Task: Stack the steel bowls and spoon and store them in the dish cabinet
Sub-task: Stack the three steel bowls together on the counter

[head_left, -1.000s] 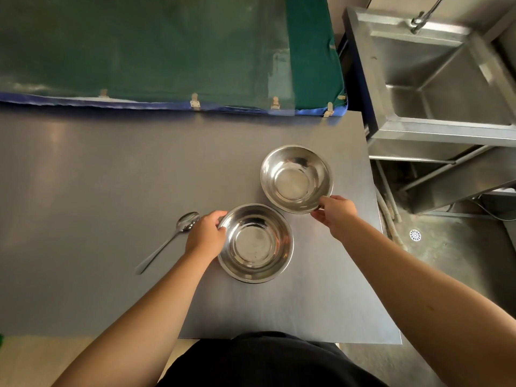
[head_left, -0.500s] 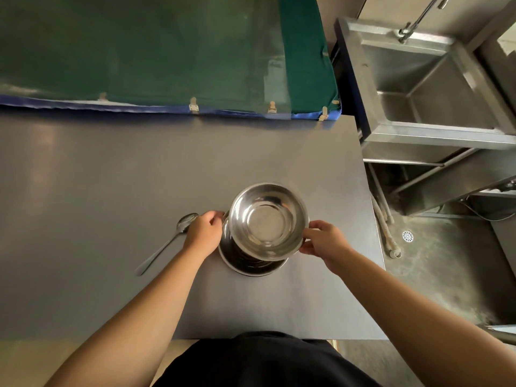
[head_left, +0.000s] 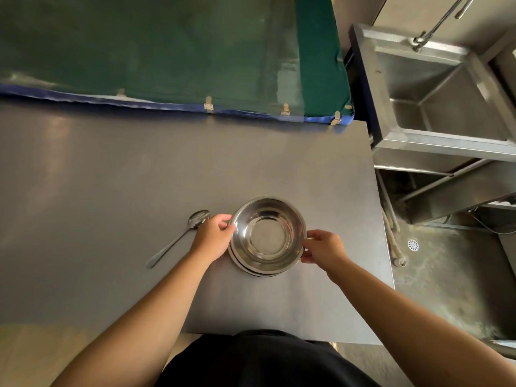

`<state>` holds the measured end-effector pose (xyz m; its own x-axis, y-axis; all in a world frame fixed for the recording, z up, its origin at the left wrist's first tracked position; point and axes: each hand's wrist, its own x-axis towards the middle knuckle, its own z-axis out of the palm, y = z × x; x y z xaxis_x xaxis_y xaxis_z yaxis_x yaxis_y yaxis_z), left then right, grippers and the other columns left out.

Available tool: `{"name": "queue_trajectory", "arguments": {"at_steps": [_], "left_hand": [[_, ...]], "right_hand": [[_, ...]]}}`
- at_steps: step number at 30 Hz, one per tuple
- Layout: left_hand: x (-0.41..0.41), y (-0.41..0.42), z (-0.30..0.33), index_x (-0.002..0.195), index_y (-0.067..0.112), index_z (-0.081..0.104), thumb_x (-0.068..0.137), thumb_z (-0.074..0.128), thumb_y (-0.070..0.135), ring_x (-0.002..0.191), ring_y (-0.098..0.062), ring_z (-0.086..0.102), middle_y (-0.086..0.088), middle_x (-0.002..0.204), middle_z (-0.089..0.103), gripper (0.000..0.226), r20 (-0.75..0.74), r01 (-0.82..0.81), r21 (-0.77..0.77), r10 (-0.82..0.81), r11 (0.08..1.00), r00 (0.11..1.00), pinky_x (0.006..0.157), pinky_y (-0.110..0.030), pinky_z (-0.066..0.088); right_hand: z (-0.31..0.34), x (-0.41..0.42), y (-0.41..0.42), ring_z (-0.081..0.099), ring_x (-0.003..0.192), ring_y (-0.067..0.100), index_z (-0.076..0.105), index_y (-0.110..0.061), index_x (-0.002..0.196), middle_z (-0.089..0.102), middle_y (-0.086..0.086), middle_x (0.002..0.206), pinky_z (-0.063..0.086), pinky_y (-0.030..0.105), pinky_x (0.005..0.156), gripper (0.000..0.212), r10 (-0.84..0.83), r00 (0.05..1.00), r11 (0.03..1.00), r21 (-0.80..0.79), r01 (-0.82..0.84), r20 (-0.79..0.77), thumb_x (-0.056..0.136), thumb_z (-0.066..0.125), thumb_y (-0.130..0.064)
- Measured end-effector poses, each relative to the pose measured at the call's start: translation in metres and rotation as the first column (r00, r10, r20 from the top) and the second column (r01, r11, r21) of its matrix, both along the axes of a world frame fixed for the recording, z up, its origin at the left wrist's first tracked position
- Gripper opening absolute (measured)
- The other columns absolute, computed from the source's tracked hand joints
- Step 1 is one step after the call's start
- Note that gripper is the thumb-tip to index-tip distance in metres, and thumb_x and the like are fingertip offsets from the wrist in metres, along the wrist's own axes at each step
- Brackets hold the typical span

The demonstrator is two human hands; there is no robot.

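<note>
Head view, looking down on a grey table [head_left: 111,177]: two steel bowls sit nested near its right front part, the top bowl [head_left: 268,236] inside the lower bowl [head_left: 252,270], of which only a thin crescent of rim shows at the front and left. The left hand [head_left: 213,237] is closed on the left rim, fingers curled over the edge; the right hand [head_left: 324,247] pinches the right rim between thumb and fingers. Whether the top bowl has seated fully I cannot tell, though the rims look close and nearly concentric, so stacking the bowls appears all but done. The spoon [head_left: 178,238] lies flat on the table just left of the left hand, apart from the bowls. Its bowl end points up and to the right, almost touching the knuckles, while the handle runs down and to the left, away from the stack. The next move likely turns on that: the left hand is much the nearer and needs only to let go of the rim and shift a little left, meeting the spoon across its diagonal axis near the neck. A steel sink [head_left: 446,101] stands off to the right; no dish cabinet is in view.
</note>
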<state>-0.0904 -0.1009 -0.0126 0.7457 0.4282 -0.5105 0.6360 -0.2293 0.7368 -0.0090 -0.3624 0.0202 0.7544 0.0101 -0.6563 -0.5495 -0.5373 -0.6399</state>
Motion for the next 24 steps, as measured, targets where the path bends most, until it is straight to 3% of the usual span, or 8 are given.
{"name": "queue_trajectory", "arguments": {"at_steps": [4, 7, 10, 13, 16, 20, 24], "left_hand": [[-0.004, 0.0, 0.002, 0.129, 0.025, 0.064, 0.091, 0.061, 0.032, 0.091, -0.019, 0.063, 0.003, 0.113, 0.068, 0.038, -0.006, 0.058, 0.07, -0.058, 0.996, 0.998, 0.084, -0.034, 0.05], [-0.009, 0.002, 0.002, 0.126, 0.028, 0.065, 0.092, 0.059, 0.036, 0.097, -0.013, 0.061, 0.007, 0.112, 0.068, 0.035, 0.003, 0.104, 0.124, -0.106, 0.987, 0.994, 0.081, -0.029, 0.044], [-0.015, 0.008, 0.0, 0.122, 0.028, 0.066, 0.092, 0.059, 0.037, 0.096, -0.013, 0.064, 0.009, 0.111, 0.07, 0.033, 0.004, 0.136, 0.198, -0.14, 0.971, 0.99, 0.082, -0.03, 0.048], [-0.023, 0.021, -0.003, 0.124, 0.023, 0.066, 0.093, 0.061, 0.034, 0.099, -0.02, 0.065, 0.004, 0.111, 0.07, 0.033, -0.002, 0.168, 0.315, -0.176, 0.934, 0.984, 0.085, -0.033, 0.05], [-0.036, 0.037, -0.006, 0.121, 0.016, 0.067, 0.092, 0.064, 0.026, 0.108, -0.029, 0.059, -0.004, 0.112, 0.07, 0.031, 0.003, 0.192, 0.484, -0.221, 0.854, 0.975, 0.087, -0.039, 0.051], [-0.052, 0.062, -0.009, 0.124, 0.015, 0.064, 0.089, 0.066, 0.021, 0.111, -0.037, 0.053, -0.012, 0.117, 0.063, 0.036, -0.17, 0.292, 0.641, -0.24, 0.71, 0.956, 0.083, -0.046, 0.05], [-0.063, 0.083, -0.015, 0.124, 0.016, 0.063, 0.09, 0.065, 0.022, 0.112, -0.036, 0.053, -0.012, 0.119, 0.06, 0.034, -0.301, 0.357, 0.641, -0.205, 0.679, 0.931, 0.082, -0.046, 0.05]], "right_hand": [[-0.003, 0.001, 0.002, 0.073, 0.061, 0.023, 0.077, -0.014, 0.097, 0.078, 0.007, 0.07, 0.066, 0.041, 0.073, 0.017, 0.112, 0.991, 0.988, -0.113, -0.104, 0.069, 0.086, 0.066, -0.009], [-0.004, 0.0, 0.006, 0.074, 0.068, 0.027, 0.075, -0.015, 0.106, 0.077, 0.002, 0.073, 0.06, 0.033, 0.062, 0.021, 0.234, 0.964, 0.953, -0.227, -0.201, 0.13, 0.089, 0.062, -0.017], [-0.006, -0.001, 0.009, 0.07, 0.072, 0.021, 0.069, -0.016, 0.124, 0.071, -0.005, 0.086, 0.048, 0.025, 0.058, 0.033, 0.301, 0.941, 0.923, -0.293, -0.248, 0.152, 0.093, 0.061, -0.023], [-0.007, -0.001, 0.01, 0.062, 0.065, 0.011, 0.066, -0.017, 0.128, 0.065, -0.007, 0.09, 0.042, 0.021, 0.051, 0.034, 0.354, 0.919, 0.897, -0.343, -0.28, 0.175, 0.095, 0.06, -0.025], [-0.008, -0.001, 0.012, 0.061, 0.069, 0.013, 0.064, -0.016, 0.129, 0.064, -0.004, 0.094, 0.043, 0.022, 0.052, 0.035, 0.37, 0.912, 0.887, -0.358, -0.29, 0.178, 0.096, 0.061, -0.029], [-0.007, -0.002, 0.012, 0.062, 0.076, 0.016, 0.063, -0.017, 0.129, 0.064, -0.003, 0.097, 0.043, 0.022, 0.053, 0.038, 0.372, 0.912, 0.885, -0.362, -0.293, 0.171, 0.095, 0.061, -0.033], [-0.006, -0.006, 0.012, 0.064, 0.082, 0.02, 0.06, -0.018, 0.132, 0.065, -0.001, 0.105, 0.044, 0.023, 0.053, 0.041, 0.383, 0.907, 0.88, -0.369, -0.299, 0.178, 0.096, 0.06, -0.039]]}}
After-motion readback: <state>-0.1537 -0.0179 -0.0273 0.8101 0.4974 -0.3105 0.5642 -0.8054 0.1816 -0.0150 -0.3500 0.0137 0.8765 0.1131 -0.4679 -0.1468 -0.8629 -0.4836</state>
